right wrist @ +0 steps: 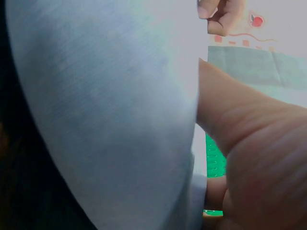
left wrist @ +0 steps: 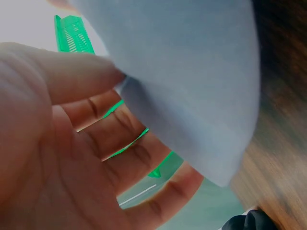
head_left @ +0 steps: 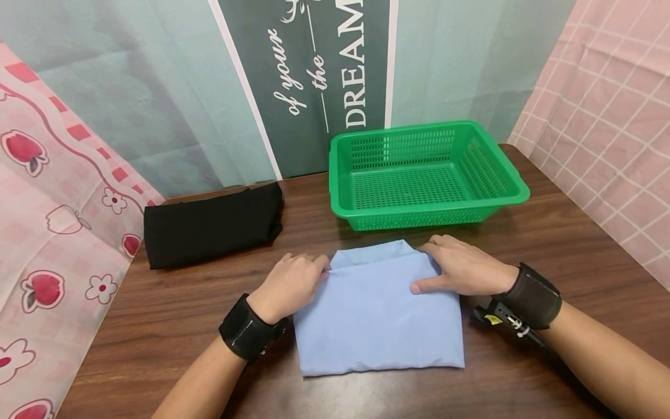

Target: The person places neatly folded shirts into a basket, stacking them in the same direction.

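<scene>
Centrally, we note a folded light blue cloth (head_left: pixel 377 326) in the lower middle of the head frame, lying on a brown wood-grain table (head_left: pixel 178 326). At its upper left corner we see the left hand (head_left: pixel 294 286) pinch the edge; the left wrist view shows the thumb against the fabric and the other fingers bent behind it. At its upper right edge we see the right hand (head_left: pixel 466 269) grip the cloth, thumb on the near face, fingers behind. We record a dark band on each wrist. We log a green basket (head_left: pixel 429 209) near the cloth's far edge, right of the frame's centre, and a folded black cloth (head_left: pixel 211 226) at mid-left, apart from both hands. At upper centre we read "DREAM" on a dark panel (head_left: pixel 300 145).
</scene>
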A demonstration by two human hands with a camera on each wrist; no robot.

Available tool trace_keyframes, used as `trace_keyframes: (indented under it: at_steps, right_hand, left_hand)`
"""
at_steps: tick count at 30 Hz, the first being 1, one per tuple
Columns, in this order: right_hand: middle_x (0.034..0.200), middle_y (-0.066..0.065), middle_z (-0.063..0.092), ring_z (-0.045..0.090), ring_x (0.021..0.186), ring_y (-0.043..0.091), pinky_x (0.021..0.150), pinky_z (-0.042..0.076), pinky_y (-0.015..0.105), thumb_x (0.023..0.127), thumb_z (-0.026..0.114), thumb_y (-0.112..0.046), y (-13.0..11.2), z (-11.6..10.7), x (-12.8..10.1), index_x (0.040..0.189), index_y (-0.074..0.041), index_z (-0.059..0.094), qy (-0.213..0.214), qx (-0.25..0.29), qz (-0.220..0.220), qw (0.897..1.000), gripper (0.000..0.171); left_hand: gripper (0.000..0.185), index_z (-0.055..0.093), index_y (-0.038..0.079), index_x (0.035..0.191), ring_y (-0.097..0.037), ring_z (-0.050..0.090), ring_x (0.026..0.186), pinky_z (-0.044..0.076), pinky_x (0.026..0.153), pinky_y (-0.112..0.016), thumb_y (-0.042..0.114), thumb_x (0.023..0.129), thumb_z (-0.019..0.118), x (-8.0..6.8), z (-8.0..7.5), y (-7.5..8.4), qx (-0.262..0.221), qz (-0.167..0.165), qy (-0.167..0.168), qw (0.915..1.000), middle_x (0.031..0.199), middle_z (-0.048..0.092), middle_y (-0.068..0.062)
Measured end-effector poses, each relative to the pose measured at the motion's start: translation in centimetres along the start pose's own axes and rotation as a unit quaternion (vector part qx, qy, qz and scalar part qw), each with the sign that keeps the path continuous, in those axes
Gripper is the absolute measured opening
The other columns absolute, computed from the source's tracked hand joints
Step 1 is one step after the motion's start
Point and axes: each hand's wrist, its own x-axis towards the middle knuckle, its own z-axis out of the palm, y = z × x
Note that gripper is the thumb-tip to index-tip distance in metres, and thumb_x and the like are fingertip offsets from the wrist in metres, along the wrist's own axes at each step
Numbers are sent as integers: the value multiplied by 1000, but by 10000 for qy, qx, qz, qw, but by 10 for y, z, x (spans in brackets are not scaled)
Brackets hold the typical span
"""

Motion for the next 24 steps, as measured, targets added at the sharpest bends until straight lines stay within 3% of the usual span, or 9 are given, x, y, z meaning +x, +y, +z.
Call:
trace_keyframes:
  at_steps: [5,8,14,24]
  right_hand:
    - [106,3,67,62,99,19,87,56,46,85,76,-70,0,1,0,122,-3,71,89,67,-88,9999,77]
    - [101,-1,68,62,93,16,82,55,42,87,77,-66,0,1,1,115,-8,72,114,152,-205,9996,65]
    - [85,-9,63,52,75,5,66,44,25,90,79,-56,-1,-1,2,106,-13,71,14,439,-376,9983,46]
    - [77,-12,55,45,67,0,61,38,21,93,79,-47,-1,-4,1,102,-16,69,-143,653,-581,9961,34]
  left_hand:
    - [29,72,11,111,-20,75,91,58,80,-43,37,99,74,0,-1,-4,-351,37,-353,9988,102,79,-4]
    - [40,71,11,111,-16,72,86,58,77,-38,46,94,79,0,-3,-5,-524,40,-606,9968,102,78,-2]
    - [27,71,14,103,-7,63,70,53,66,-27,37,93,81,0,-5,-3,-781,69,-692,9945,92,76,3]
    - [18,68,16,100,-3,54,64,47,63,-24,30,97,78,0,-6,-2,-722,220,-628,9952,82,71,6]
